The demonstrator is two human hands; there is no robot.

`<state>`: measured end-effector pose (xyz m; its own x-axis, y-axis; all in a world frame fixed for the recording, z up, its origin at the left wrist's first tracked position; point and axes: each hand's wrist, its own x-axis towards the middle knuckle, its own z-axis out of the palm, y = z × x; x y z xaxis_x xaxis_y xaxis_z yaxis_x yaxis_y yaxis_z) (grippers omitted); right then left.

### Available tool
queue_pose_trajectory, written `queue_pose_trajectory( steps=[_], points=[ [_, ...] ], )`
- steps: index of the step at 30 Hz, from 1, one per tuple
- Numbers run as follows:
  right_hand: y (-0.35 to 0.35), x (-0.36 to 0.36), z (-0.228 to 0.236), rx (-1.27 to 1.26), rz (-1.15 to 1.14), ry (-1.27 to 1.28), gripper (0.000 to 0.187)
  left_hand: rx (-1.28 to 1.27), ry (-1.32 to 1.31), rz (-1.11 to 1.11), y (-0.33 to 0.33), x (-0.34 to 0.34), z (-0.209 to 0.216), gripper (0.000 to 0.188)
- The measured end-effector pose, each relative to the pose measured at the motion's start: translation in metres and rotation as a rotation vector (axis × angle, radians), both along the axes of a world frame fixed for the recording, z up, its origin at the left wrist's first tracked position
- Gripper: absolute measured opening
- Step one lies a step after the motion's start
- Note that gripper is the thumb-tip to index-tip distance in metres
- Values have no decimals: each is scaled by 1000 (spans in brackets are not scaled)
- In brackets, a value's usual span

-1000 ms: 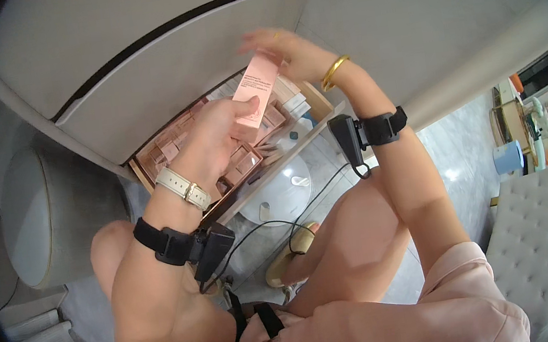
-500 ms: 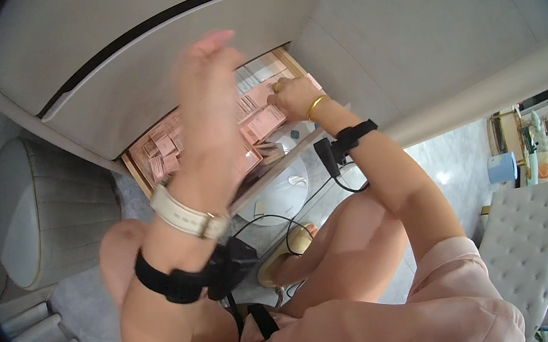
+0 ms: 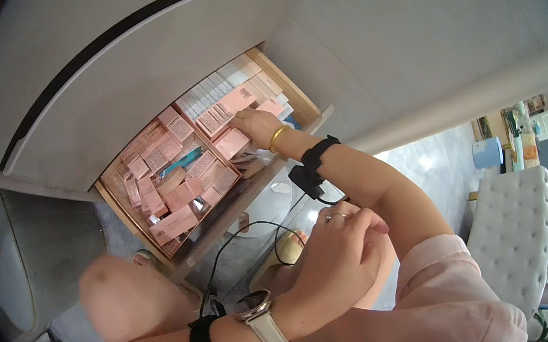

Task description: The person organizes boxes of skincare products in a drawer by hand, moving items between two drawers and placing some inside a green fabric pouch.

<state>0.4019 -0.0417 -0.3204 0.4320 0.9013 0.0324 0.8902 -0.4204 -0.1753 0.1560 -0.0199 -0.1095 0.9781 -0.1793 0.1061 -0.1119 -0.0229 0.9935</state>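
A pulled-out drawer (image 3: pixel 130 221) under a pale cabinet front holds many pink boxes. My right hand (image 3: pixel 256 129), with a gold bangle at the wrist, reaches into its right half. Its fingers are closed at the near edge of a long pink box (image 3: pixel 228 108); the fingertips are partly hidden. Just below them lies a smaller pink box (image 3: pixel 232 143). My left hand (image 3: pixel 348 248), wearing a ring, hovers over my lap near my right forearm, well away from the drawer. Its fingers are curled in, with nothing visible in them.
An open pink tray (image 3: pixel 233 178) on the drawer's left side is filled with small boxes and a blue packet (image 3: pixel 184 160). White boxes (image 3: pixel 209 91) stand in a row at the back. A grey stool (image 3: pixel 61 233) is at left; a dark cable (image 3: pixel 219 254) hangs below the drawer.
My left hand has swung from above the drawer down and right to my lap, uncovering the tray of boxes. My right hand stays at the pink boxes.
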Motion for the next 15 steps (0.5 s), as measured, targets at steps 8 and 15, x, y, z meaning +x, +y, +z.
queue_pose_trajectory(
  steps=[8, 15],
  points=[
    [15, -1, 5, -213, 27, -56, 50, 175, -33, 4, 14, 3, -8, 21],
    [1, 5, 50, -298, 119, 16, 34, 246, -35, -14, 22, -10, -22, 18]
  ],
)
